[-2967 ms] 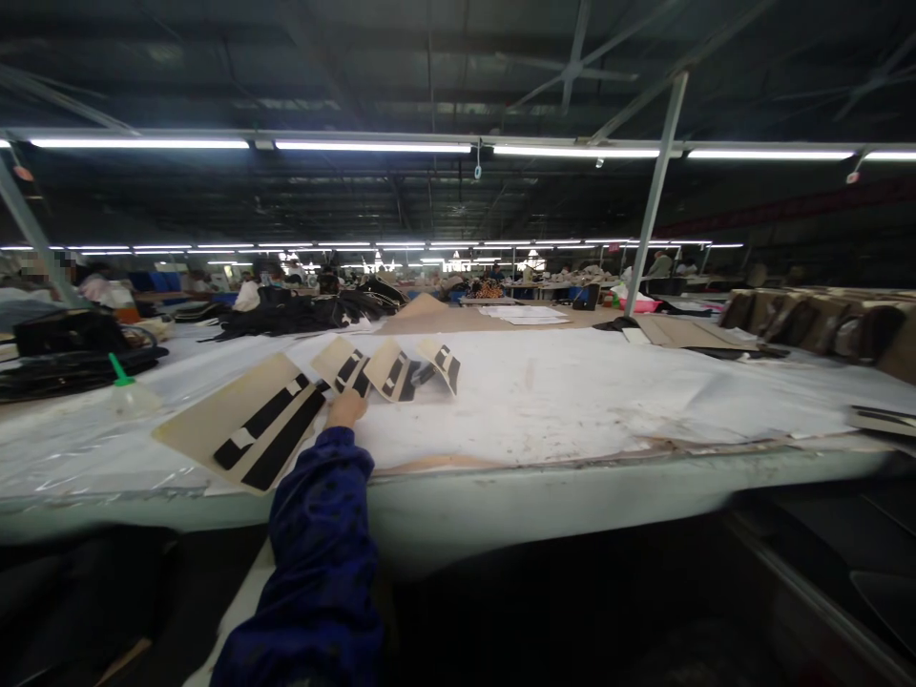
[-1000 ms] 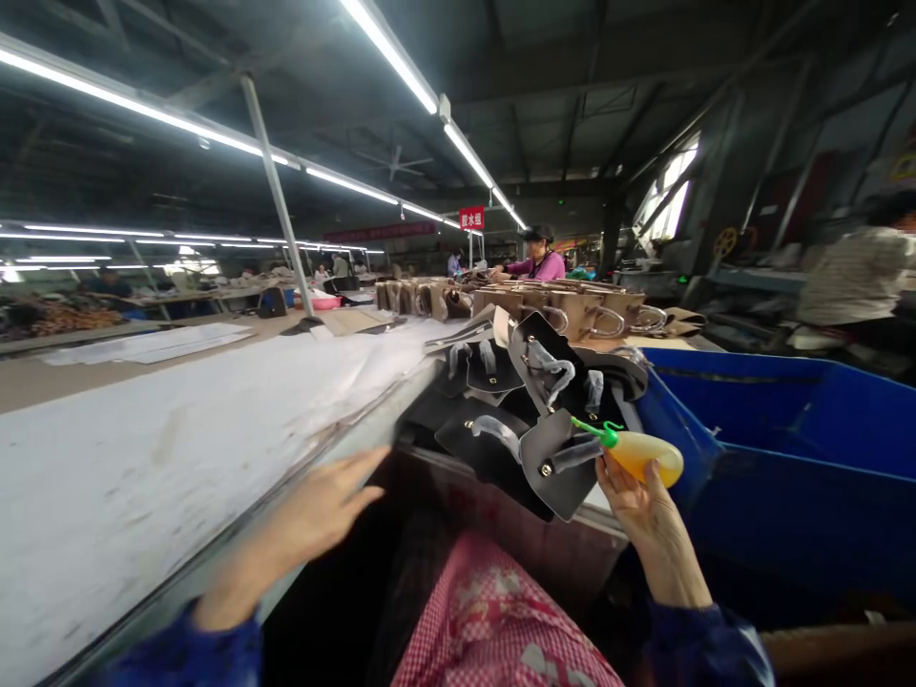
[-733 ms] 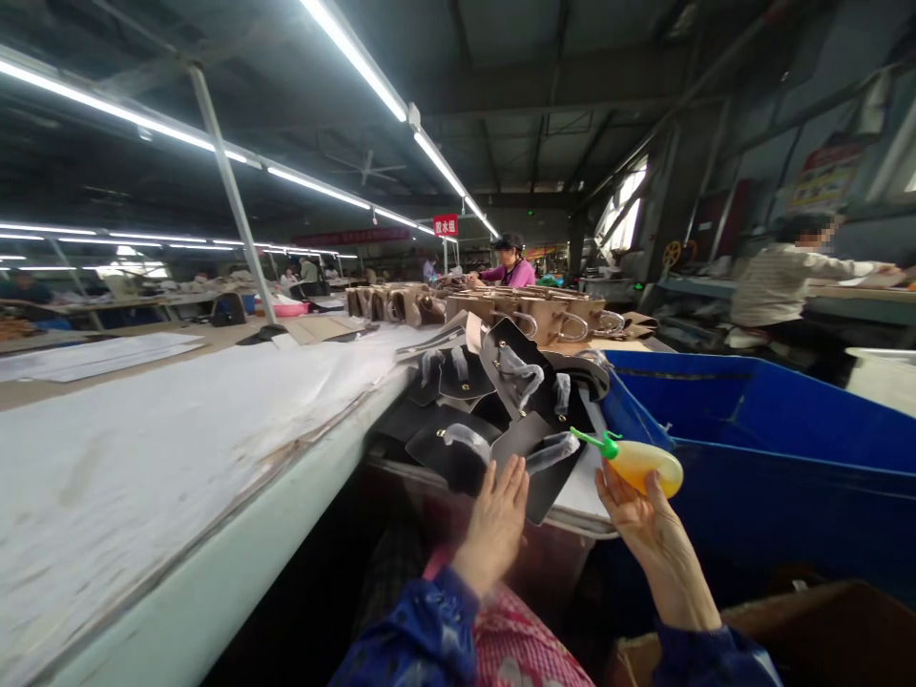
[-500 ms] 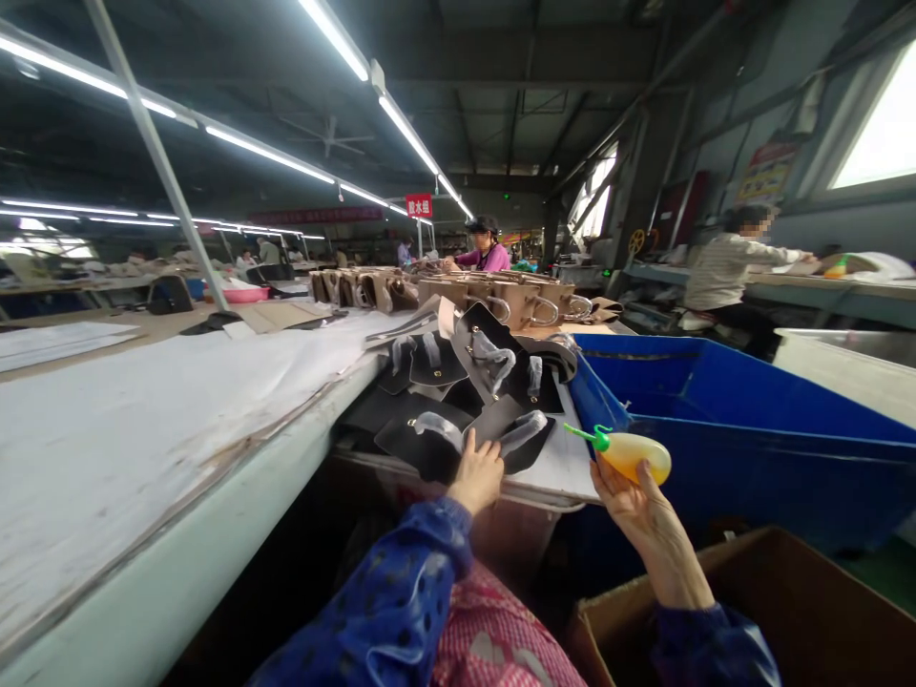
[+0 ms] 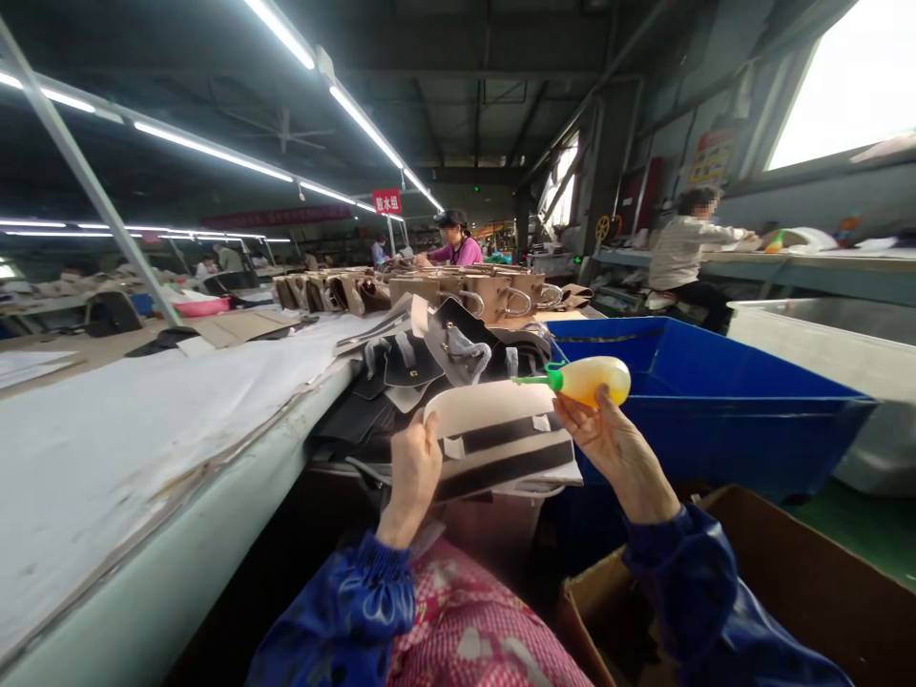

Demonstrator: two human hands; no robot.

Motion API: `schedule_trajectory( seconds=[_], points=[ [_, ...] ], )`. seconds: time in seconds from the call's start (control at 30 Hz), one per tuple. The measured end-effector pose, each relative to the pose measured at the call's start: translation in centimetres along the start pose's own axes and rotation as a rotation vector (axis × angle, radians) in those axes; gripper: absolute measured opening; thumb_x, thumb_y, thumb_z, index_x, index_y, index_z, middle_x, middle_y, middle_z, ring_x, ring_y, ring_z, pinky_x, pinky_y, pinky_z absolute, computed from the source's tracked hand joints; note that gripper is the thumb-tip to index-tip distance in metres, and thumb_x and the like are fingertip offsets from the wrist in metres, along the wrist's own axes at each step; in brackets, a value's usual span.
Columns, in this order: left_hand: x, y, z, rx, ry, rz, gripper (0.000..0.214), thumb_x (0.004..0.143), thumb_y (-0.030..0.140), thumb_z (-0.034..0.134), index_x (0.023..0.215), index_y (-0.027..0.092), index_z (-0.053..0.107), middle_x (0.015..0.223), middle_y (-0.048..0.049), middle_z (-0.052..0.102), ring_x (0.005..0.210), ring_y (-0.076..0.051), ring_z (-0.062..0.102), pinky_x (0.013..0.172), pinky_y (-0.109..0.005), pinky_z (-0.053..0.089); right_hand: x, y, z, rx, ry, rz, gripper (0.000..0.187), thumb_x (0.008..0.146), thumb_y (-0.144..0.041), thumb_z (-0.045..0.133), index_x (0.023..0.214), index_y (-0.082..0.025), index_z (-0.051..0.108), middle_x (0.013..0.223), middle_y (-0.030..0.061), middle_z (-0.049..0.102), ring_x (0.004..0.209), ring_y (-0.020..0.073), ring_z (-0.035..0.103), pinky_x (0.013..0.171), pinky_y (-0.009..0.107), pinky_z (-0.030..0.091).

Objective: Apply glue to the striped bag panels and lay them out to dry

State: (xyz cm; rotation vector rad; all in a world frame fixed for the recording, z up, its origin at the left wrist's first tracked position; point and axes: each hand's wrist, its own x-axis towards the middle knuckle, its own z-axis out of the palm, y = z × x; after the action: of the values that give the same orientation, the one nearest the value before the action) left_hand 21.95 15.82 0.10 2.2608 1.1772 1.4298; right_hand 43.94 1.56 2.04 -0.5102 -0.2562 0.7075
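My left hand (image 5: 413, 472) is closed on the left edge of a beige leather piece with two black strips (image 5: 501, 442), lifted in front of me. My right hand (image 5: 610, 447) grips a yellow squeeze bottle (image 5: 593, 379) with a green nozzle pointing left over that piece. Behind it lies a pile of black flap pieces with wrapped tabs (image 5: 429, 367) on a white tray (image 5: 565, 477) next to the long table (image 5: 157, 420).
A blue plastic bin (image 5: 708, 401) stands to the right, a brown cardboard box (image 5: 773, 582) at lower right. Brown bags (image 5: 458, 286) line the far table. A person in pink (image 5: 458, 243) and another in white (image 5: 687, 248) work beyond. A metal post (image 5: 86, 172) rises at left.
I turned from the table to the pile on the right. My left hand reached into the pile and lifted out a beige piece; the bottle rose above it.
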Motion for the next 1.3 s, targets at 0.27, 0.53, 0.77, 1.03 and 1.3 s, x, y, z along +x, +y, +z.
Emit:
schedule_trajectory(
  seconds=[0.27,0.53,0.77,1.03,1.3],
  points=[
    [-2.8,-4.9,-9.2,-0.065,0.244,-0.312,0.037,0.089,0.049,0.049,0.067,0.022,0.062,0.071,-0.0157,0.073,0.082,-0.034,0.072,0.076,-0.04,0.053,-1.9,2.8,1.4,-0.031,-0.146,-0.056,0.063,0.055,-0.037,0.1,0.109,-0.022,0.072,0.105,0.0037,0.078,0.093,0.0212,0.076,0.088,0.036,0.065],
    [-7.8,-10.0,-14.7,-0.325,0.343,-0.642,0.046,0.085,0.058,0.061,0.091,0.015,0.074,0.092,-0.013,0.079,0.103,-0.035,0.072,0.093,-0.043,0.055,-3.2,7.8,1.6,-0.007,-0.165,0.103,0.056,0.06,-0.038,0.098,0.107,-0.023,0.071,0.105,0.0051,0.079,0.089,0.0219,0.077,0.081,0.036,0.067],
    [-11.4,-13.6,-9.0,-0.827,0.307,-0.987,0.032,0.1,0.042,0.058,0.101,0.012,0.068,0.089,-0.008,0.077,0.082,-0.021,0.076,0.082,-0.041,0.061,-2.8,16.1,3.0,0.001,-0.201,0.343,0.054,0.058,-0.036,0.098,0.101,-0.021,0.069,0.1,0.0042,0.078,0.089,0.0217,0.077,0.081,0.035,0.067],
    [-14.2,-14.3,-7.6,-1.169,0.091,-1.124,0.041,0.096,0.048,0.064,0.114,0.012,0.068,0.1,-0.0097,0.076,0.091,-0.022,0.075,0.085,-0.041,0.061,-2.9,26.8,2.2,-0.089,-0.169,0.616,0.012,0.089,-0.02,0.076,0.095,-0.013,0.068,0.091,0.0031,0.076,0.082,0.0183,0.076,0.076,0.036,0.065],
    [-15.2,-14.6,-6.3,-1.201,-0.112,-1.238,0.01,0.095,0.021,0.067,0.101,0.014,0.07,0.106,-0.007,0.075,0.097,-0.02,0.072,0.09,-0.042,0.059,-5.3,26.4,1.4,-0.141,-0.187,0.625,0.011,0.092,-0.022,0.074,0.096,-0.013,0.069,0.09,0.002,0.075,0.08,0.0161,0.074,0.077,0.035,0.064]
  ],
)
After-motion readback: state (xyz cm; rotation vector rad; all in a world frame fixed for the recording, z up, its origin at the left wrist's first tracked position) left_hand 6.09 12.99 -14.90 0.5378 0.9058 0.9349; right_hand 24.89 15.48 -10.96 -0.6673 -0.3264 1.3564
